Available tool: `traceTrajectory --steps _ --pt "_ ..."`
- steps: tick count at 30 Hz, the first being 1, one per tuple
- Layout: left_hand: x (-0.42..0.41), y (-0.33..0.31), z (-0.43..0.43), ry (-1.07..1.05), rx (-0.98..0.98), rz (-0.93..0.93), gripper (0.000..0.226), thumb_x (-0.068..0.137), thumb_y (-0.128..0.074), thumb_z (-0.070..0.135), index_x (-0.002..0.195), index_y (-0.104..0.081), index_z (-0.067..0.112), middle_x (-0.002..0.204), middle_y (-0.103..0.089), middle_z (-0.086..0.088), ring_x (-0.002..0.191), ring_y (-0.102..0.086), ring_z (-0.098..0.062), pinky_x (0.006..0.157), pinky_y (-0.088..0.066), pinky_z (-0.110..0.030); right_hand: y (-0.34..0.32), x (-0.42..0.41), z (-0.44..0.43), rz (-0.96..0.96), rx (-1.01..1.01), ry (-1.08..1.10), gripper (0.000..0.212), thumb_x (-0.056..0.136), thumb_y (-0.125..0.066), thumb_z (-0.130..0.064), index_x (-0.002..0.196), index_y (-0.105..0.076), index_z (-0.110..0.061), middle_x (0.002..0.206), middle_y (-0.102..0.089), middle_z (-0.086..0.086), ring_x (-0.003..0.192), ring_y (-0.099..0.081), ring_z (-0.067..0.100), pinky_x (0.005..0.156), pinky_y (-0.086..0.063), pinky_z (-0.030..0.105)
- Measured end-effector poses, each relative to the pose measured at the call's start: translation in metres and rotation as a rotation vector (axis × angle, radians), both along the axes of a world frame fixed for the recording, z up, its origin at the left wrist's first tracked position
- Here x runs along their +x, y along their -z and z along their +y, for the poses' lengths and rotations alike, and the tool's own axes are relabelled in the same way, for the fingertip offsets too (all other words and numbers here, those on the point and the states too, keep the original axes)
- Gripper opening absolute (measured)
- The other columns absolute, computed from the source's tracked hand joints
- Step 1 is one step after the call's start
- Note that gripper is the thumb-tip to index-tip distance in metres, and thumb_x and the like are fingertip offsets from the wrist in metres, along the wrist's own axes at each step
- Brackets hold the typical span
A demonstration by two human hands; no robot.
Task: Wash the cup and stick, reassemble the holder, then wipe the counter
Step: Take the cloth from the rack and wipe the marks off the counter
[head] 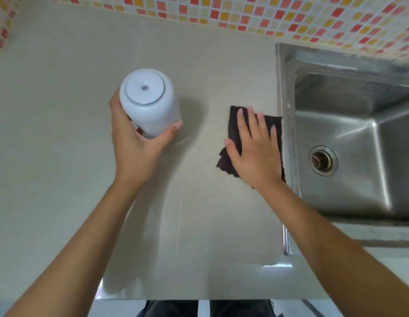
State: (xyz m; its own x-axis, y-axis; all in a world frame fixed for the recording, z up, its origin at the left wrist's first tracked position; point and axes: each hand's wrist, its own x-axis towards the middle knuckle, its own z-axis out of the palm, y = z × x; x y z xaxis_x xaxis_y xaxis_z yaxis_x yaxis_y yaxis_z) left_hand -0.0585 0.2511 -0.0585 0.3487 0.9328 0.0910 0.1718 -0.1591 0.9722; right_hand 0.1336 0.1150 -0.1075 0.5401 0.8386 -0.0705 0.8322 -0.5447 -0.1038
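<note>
Fingers (176, 126) around holder (148, 99)

The left grip (139, 143) wraps the near side of a white cylindrical plastic holder (148, 101) over the beige smooth bench (62, 156). To the right of that grip, apart from it, the right grip (253, 149) lies flat on a dark folded cloth (235, 124), which rests on the bench. Just right of the right grip, the cloth touches the rim of a stainless steel sink (288, 133). Beyond both grips, behind the bench, stands a mosaic tile wall (244, 12).
</note>
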Motion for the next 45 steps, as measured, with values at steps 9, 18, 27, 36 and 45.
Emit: traceTrajectory --steps 9,18,27,36,45 --pt "0.016 0.008 -0.018 0.097 0.005 0.082 0.088 0.069 -0.088 0.029 0.139 -0.033 0.029 0.138 -0.045 0.011 0.129 -0.047 -0.009 0.104 -0.046 -0.047 -0.010 -0.115 -0.113 0.135 -0.130 -0.003 0.075 0.092 -0.035 -0.056 0.153 -0.006 -0.023 0.161 -0.001 0.003 0.148 0.003 0.025 0.117 -0.007 0.049" --pt "0.014 0.003 -0.026 0.126 0.027 0.147 0.087 0.071 -0.087 0.029 0.139 -0.032 0.031 0.134 -0.043 0.024 0.129 -0.044 -0.001 0.110 -0.041 -0.038 -0.006 -0.046 -0.045 0.078 -0.032 -0.013 0.067 0.096 -0.026 -0.055 0.153 -0.009 -0.024 0.161 -0.008 0.002 0.148 -0.005 0.025 0.117 -0.011 0.051" --pt "-0.022 0.002 -0.111 -0.145 -0.033 0.378 0.046 0.090 -0.064 0.014 0.131 -0.043 0.014 0.112 -0.050 -0.001 0.094 -0.052 -0.016 0.087 -0.049 -0.039 -0.018 0.019 -0.053 0.401 0.480 0.261 0.044 0.098 -0.046 -0.019 0.142 -0.043 -0.013 0.146 -0.044 0.003 0.137 -0.034 0.020 0.115 -0.026 0.037" --pt "0.103 0.004 -0.092 0.540 0.498 0.664 0.040 0.094 -0.049 0.007 0.134 -0.050 0.007 0.137 -0.051 -0.013 0.124 -0.046 -0.034 0.101 -0.044 -0.040 -0.009 0.027 -0.057 0.498 0.303 0.257 0.015 0.096 -0.051 -0.032 0.109 -0.055 -0.027 0.158 -0.018 -0.001 0.142 -0.029 0.021 0.108 -0.028 0.060" --pt "0.123 -0.028 -0.066 0.855 0.418 1.068 0.027 0.099 -0.049 0.025 0.117 -0.059 0.009 0.118 -0.049 -0.013 0.105 -0.055 -0.033 0.093 -0.044 -0.043 -0.074 0.033 -0.082 0.556 0.361 0.354 0.017 0.095 -0.049 -0.013 0.103 -0.064 -0.013 0.107 -0.063 0.007 0.098 -0.058 0.023 0.078 -0.039 0.028"
